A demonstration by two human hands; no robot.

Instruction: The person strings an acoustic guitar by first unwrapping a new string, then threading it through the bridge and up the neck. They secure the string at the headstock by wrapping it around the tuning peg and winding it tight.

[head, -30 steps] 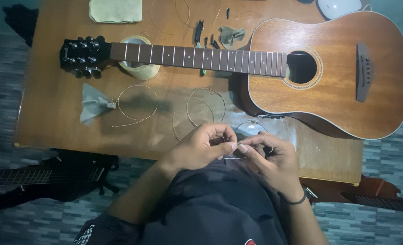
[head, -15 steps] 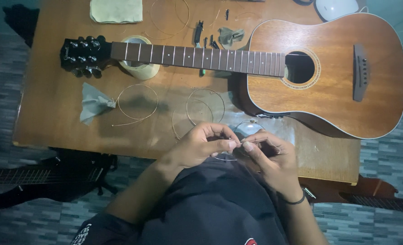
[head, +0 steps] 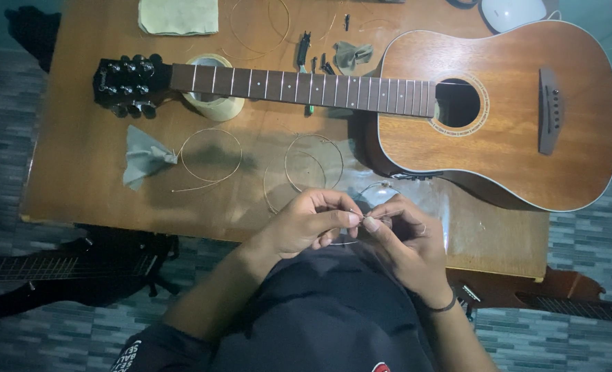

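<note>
Left hand (head: 306,227) and right hand (head: 402,238) meet fingertip to fingertip, both pinching thin string (head: 351,215) near surface (head: 78,172) edge. Guitar (head: 457,103) beyond hands, fretboard bare, no string fitted. Coiled strings (head: 209,158) lie ahead of left hand, not yet used.

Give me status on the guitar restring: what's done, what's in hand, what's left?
Done: the guitar lies bare, no strings visible on its neck. In hand: left hand and right hand pinch a thin string at the table edge. Left: coiled strings lie unfitted on the table.
</note>
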